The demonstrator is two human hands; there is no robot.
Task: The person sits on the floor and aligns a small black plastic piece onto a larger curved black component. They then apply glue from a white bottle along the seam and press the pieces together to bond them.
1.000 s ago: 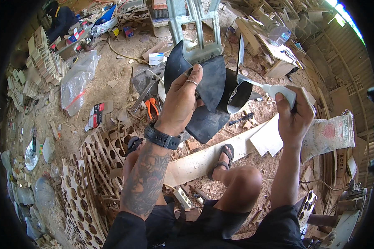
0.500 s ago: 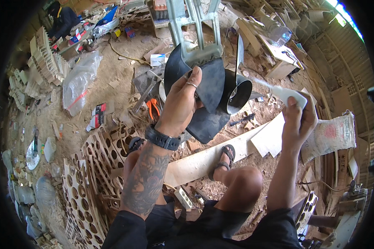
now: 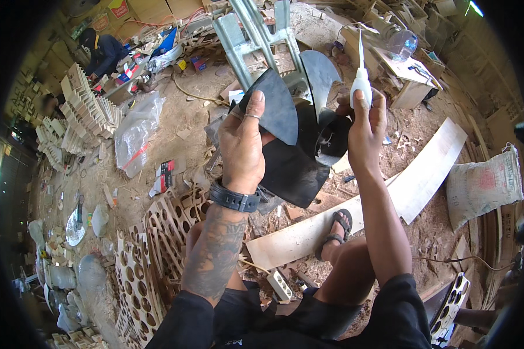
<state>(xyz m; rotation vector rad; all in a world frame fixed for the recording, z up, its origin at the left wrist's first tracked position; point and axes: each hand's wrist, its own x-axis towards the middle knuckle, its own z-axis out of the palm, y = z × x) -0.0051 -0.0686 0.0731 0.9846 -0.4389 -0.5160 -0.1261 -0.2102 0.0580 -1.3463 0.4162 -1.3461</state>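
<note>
My left hand (image 3: pixel 241 151), with a ring and a black wristwatch, grips one blade of a black propeller (image 3: pixel 297 174), thumb on the blade's face. The propeller has several broad curved blades around a round hollow hub (image 3: pixel 333 139), whose open end shows at the right. Just right of the hub, my right hand (image 3: pixel 365 131) is closed around a small white squeeze bottle (image 3: pixel 361 82), its long thin nozzle pointing up. The nozzle tip stands apart from the propeller. Part of the left hand's fingers is hidden behind the blade.
Beyond the propeller rises a grey metal frame (image 3: pixel 251 41). Boards with round holes (image 3: pixel 140 267) lie at left, near a power strip (image 3: pixel 279 284). A long pale board (image 3: pixel 297 235) crosses the floor by my foot. A sack (image 3: pixel 486 186) stands right; a person (image 3: pixel 105 55) sits far left.
The squeeze bottle has swung from sideways to nozzle-up and come left, close to the hub. The propeller has turned slightly in my left hand's hold. The view has shifted.
</note>
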